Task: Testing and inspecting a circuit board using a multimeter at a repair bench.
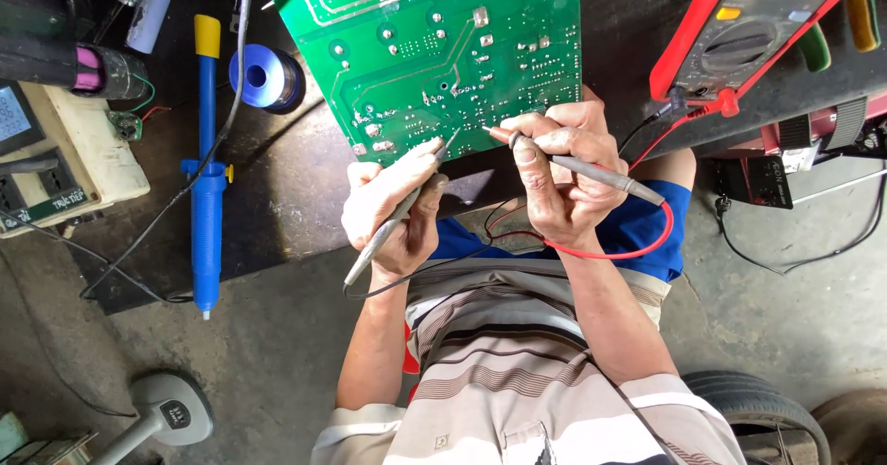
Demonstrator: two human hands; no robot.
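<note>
A large green circuit board [434, 49] lies solder side up on the dark work surface in front of me. My left hand [393, 211] grips a grey test probe [388, 234] with a black lead, its tip touching the board's near edge. My right hand [559, 174] holds a second grey probe [591, 171] with a red tip and a red lead [637, 248], its point resting on the board just right of the other tip. Both leads run toward a red-cased multimeter [739, 40] at the upper right.
A blue desoldering pump with a yellow cap [207, 169] lies at the left beside a spool of solder [263, 77]. A beige socket box [65, 151] sits at the far left. A fan base [171, 409] stands on the concrete floor; a tyre [767, 409] is at lower right.
</note>
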